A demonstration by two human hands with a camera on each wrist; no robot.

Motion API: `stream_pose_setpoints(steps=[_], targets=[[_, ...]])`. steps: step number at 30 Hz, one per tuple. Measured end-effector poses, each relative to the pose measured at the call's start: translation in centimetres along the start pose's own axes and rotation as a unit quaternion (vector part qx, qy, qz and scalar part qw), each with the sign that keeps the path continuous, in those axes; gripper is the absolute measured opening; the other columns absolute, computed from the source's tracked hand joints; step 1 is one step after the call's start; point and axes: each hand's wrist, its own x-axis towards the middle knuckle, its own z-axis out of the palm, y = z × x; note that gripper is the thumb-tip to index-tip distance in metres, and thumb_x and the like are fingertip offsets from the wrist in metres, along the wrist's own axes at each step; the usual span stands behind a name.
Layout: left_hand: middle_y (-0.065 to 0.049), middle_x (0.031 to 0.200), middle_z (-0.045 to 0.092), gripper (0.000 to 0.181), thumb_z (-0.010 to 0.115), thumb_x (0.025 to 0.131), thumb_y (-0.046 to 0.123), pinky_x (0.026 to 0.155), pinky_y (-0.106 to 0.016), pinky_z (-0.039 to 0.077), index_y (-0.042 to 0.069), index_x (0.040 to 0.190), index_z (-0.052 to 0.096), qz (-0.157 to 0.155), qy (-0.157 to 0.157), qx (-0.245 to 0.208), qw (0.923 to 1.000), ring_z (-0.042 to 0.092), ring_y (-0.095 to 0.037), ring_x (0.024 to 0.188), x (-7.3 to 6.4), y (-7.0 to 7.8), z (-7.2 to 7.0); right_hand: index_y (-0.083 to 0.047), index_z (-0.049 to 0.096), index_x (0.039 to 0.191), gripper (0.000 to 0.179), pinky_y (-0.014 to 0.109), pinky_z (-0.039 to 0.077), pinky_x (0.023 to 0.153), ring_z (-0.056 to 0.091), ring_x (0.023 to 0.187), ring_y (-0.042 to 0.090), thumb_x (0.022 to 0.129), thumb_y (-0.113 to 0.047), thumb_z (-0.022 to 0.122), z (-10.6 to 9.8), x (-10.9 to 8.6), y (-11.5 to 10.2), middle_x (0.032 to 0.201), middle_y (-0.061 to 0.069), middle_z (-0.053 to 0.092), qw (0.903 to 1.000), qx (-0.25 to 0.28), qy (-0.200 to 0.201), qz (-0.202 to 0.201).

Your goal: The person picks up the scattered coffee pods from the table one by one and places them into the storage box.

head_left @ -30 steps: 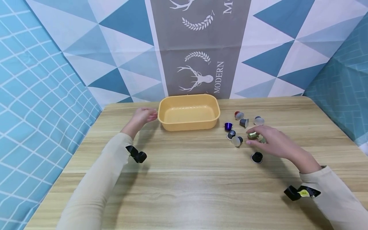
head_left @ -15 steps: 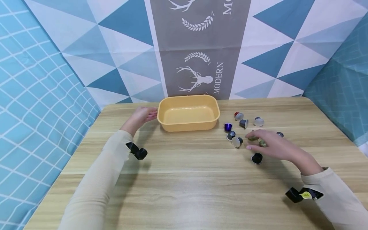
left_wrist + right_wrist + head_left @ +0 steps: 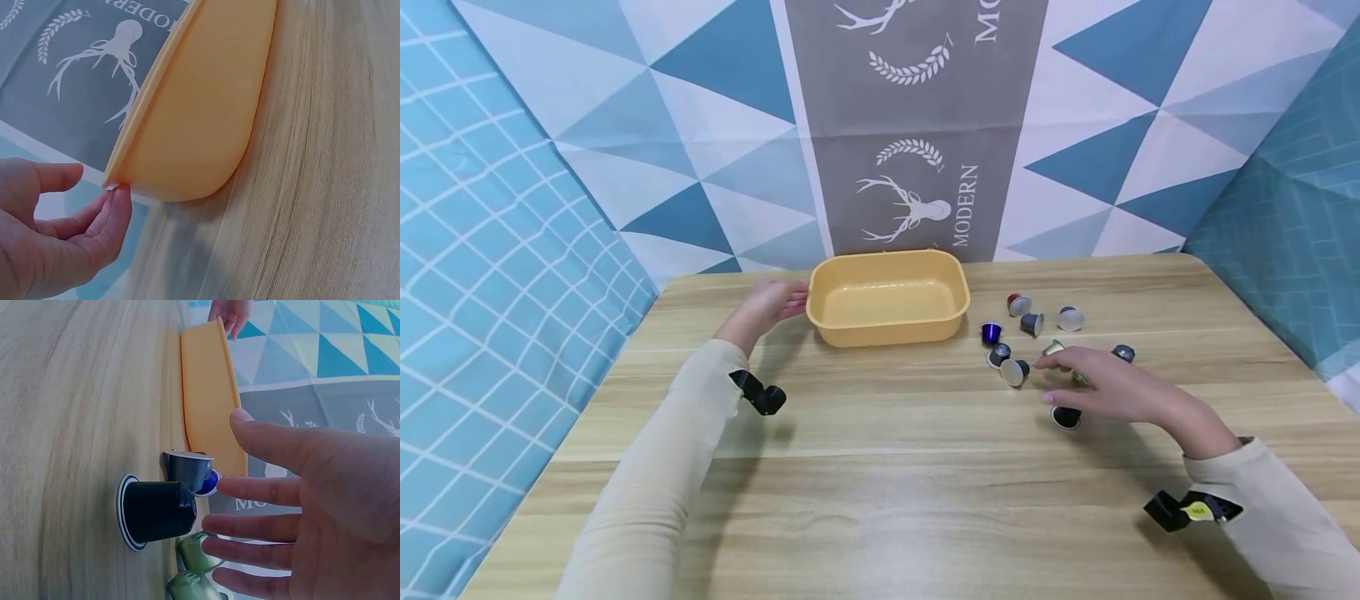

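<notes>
My left hand (image 3: 767, 308) touches the left end of a yellow plastic basin (image 3: 887, 335) with its fingertips at the rim. In the left wrist view the thumb stands apart from the basin wall (image 3: 194, 106). My right hand (image 3: 1112, 383) hovers with extended fingers over scattered coffee capsules and holds nothing. A black capsule (image 3: 159, 511) lies below its thumb side. Two green capsules (image 3: 199, 552) sit beside the fingertips, partly hidden by the hand in the head view. Left of the fingers are a white-lidded dark capsule (image 3: 1015, 372) and a blue capsule (image 3: 991, 333).
Further back lie a red capsule (image 3: 1017, 304), a dark grey capsule (image 3: 1032, 323) and a pale-lidded one (image 3: 1071, 318). Another grey capsule (image 3: 1123, 352) shows behind the right hand. The wooden table (image 3: 865, 467) meets a patterned backdrop (image 3: 917, 108) behind the basin.
My right hand has shifted slightly toward the viewer, uncovering the grey capsule behind it and more of a green capsule's side. The left hand stays at the basin. The head view has drifted slightly.
</notes>
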Motion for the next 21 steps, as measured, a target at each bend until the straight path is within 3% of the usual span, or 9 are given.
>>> stream_pose_setpoints(steps=[3, 6, 9, 12, 17, 21], targets=[[-0.012, 0.117, 0.064, 0.047, 0.048, 0.100, 0.015, 0.092, -0.019, 0.053, -0.003, 0.142, 0.039, -0.006, 0.007, -0.004, 1.0000, 0.063, 0.000, 0.073, 0.02, 0.10, 0.13, -0.003, 0.058, 0.126, 0.049, 0.051, 0.054, 0.089, 0.062, 0.111, 0.035, 0.091, -0.036, 0.065, 0.01, -0.04, 0.12, 0.126, 0.016, 0.062, 1.0000, 0.000, -0.004, -0.001], [0.002, 0.088, 0.062, 0.049, 0.053, 0.098, 0.014, 0.079, -0.015, 0.056, -0.004, 0.142, 0.039, -0.013, 0.011, -0.008, 0.9998, 0.064, -0.001, 0.069, 0.07, 0.19, 0.18, -0.003, 0.059, 0.126, 0.050, 0.051, 0.054, 0.089, 0.062, 0.111, 0.034, 0.090, -0.037, 0.066, 0.02, -0.11, 0.23, 0.126, 0.016, 0.063, 0.9999, -0.005, -0.008, -0.004], [0.006, 0.075, 0.061, 0.050, 0.057, 0.096, 0.012, 0.074, -0.014, 0.057, -0.005, 0.140, 0.041, -0.019, 0.017, -0.005, 0.9997, 0.064, -0.001, 0.066, 0.16, 0.22, 0.21, -0.004, 0.059, 0.126, 0.052, 0.050, 0.054, 0.089, 0.062, 0.110, 0.033, 0.089, -0.040, 0.067, 0.13, -0.13, 0.35, 0.125, 0.015, 0.063, 0.9999, -0.012, -0.009, -0.005], [0.006, 0.075, 0.061, 0.050, 0.059, 0.094, 0.010, 0.072, -0.013, 0.056, -0.006, 0.139, 0.042, -0.024, 0.022, 0.008, 0.9994, 0.063, 0.000, 0.064, 0.20, 0.21, 0.33, -0.005, 0.059, 0.126, 0.053, 0.051, 0.054, 0.089, 0.062, 0.111, 0.033, 0.089, -0.042, 0.066, 0.19, -0.21, 0.40, 0.126, 0.015, 0.063, 0.9998, -0.014, -0.011, -0.006], [-0.001, 0.100, 0.059, 0.048, 0.060, 0.094, 0.011, 0.072, -0.012, 0.056, -0.004, 0.137, 0.046, -0.025, 0.030, 0.049, 0.9980, 0.062, 0.001, 0.064, 0.42, -0.04, 0.44, -0.005, 0.058, 0.127, 0.054, 0.051, 0.053, 0.091, 0.061, 0.112, 0.033, 0.089, -0.043, 0.065, 0.27, -0.26, 0.47, 0.127, 0.015, 0.062, 0.9998, -0.011, -0.014, -0.005], [-0.007, 0.111, 0.058, 0.047, 0.058, 0.094, 0.013, 0.089, -0.020, 0.055, -0.006, 0.136, 0.047, -0.002, 0.026, 0.100, 0.9946, 0.061, 0.004, 0.064, 0.49, -0.19, 0.31, -0.005, 0.058, 0.127, 0.055, 0.051, 0.054, 0.090, 0.061, 0.112, 0.033, 0.089, -0.044, 0.065, 0.33, -0.17, 0.63, 0.126, 0.014, 0.062, 0.9998, -0.008, -0.016, -0.009]])
